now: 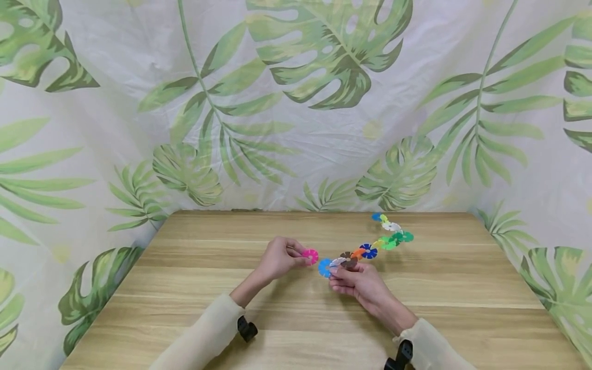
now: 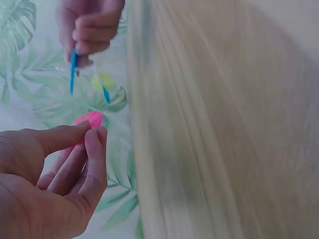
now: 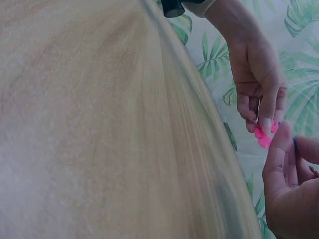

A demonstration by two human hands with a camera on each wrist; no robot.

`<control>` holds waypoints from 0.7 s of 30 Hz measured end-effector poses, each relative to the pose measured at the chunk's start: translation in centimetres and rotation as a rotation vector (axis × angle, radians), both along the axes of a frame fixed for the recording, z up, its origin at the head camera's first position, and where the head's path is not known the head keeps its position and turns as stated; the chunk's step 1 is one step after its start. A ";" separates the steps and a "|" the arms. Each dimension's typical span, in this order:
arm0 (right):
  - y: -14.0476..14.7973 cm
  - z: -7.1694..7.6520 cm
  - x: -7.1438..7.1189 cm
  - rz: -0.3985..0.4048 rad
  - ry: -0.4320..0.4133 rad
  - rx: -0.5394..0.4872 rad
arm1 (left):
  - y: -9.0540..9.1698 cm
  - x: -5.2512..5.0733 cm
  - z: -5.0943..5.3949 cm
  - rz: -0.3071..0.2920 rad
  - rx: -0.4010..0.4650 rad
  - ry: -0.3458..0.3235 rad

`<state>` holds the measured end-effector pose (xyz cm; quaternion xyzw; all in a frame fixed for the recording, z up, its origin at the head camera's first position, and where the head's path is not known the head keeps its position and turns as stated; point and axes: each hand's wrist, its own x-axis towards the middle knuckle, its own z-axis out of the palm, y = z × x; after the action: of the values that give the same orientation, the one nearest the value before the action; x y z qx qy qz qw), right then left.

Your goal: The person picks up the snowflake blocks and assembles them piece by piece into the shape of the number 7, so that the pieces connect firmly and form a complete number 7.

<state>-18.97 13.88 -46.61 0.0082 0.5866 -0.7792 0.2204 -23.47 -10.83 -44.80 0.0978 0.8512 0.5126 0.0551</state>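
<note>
Between thumb and fingers, my left hand [image 1: 282,258] pinches a pink notched disc [image 1: 310,257]. My right hand [image 1: 365,288] holds a chain of interlocked notched discs near its light blue end disc [image 1: 326,267]. From there the chain runs away to the right through white, brown [image 1: 348,259], orange, dark blue [image 1: 368,251], yellow and green discs. Its far part bends back past a white disc [image 1: 392,226] to a blue one [image 1: 376,217]. A small gap separates the pink disc from the light blue disc. In the right wrist view, fingers mostly hide the light blue disc.
A wood-grain table [image 1: 194,288] lies under both hands. Behind it and at its sides hangs a white cloth [image 1: 324,139] with green leaf prints. Dark wrist cameras [image 1: 247,329] sit at both sleeves.
</note>
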 end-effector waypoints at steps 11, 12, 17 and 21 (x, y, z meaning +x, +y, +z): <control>0.4 0.1 0.0 -0.010 -0.001 0.022 | -0.4 2.7 0.2 -0.007 0.120 -0.074; 0.4 0.1 0.0 -0.012 -0.001 0.021 | -0.4 2.9 0.1 -0.011 0.124 -0.072; 0.3 0.0 0.1 -0.023 -0.007 0.017 | -0.3 3.7 -0.1 -0.011 0.107 -0.041; 0.2 0.1 0.1 -0.026 -0.017 0.016 | 0.0 4.0 -0.2 -0.003 0.095 -0.006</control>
<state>-18.88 14.06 -46.51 0.0244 0.5908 -0.7772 0.2151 -19.44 -10.86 -45.03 0.1000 0.8257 0.5525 0.0537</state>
